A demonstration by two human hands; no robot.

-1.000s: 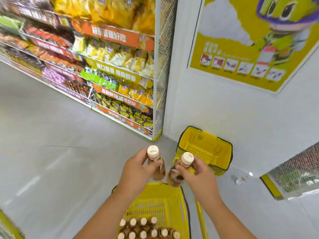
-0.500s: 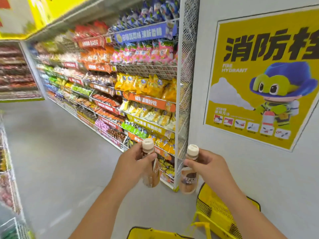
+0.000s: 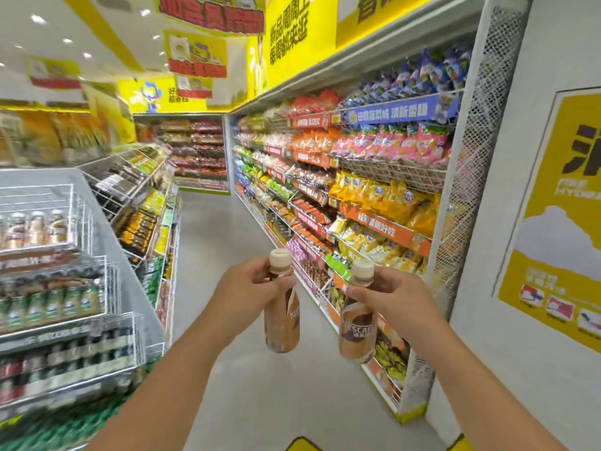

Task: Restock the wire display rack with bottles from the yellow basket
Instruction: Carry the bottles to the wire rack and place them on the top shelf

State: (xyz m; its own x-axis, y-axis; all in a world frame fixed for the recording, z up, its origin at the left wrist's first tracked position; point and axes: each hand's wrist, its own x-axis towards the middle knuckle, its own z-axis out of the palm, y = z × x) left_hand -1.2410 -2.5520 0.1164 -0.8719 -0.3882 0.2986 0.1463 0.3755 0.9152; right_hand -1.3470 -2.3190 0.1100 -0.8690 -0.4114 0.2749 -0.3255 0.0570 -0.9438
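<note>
My left hand (image 3: 247,291) grips a brown coffee bottle (image 3: 281,323) with a cream cap by its neck. Just to the right, my right hand (image 3: 395,297) holds a second, matching coffee bottle (image 3: 357,333) the same way. Both bottles hang upright at chest height over the aisle floor. The wire display rack (image 3: 61,281) stands at the left, with rows of bottles on its tiers, blurred. Only the top corners of the yellow basket (image 3: 300,444) show at the bottom edge.
A long snack shelf (image 3: 357,196) runs along the right side, ending in a white mesh panel (image 3: 471,190). A white wall with a yellow poster (image 3: 559,229) is at far right. The grey aisle floor (image 3: 221,242) stretches ahead between the shelves.
The view has swung up and to the left, from the baskets on the floor to the aisle and the rack. Both hands have lifted the two bottles up with it.
</note>
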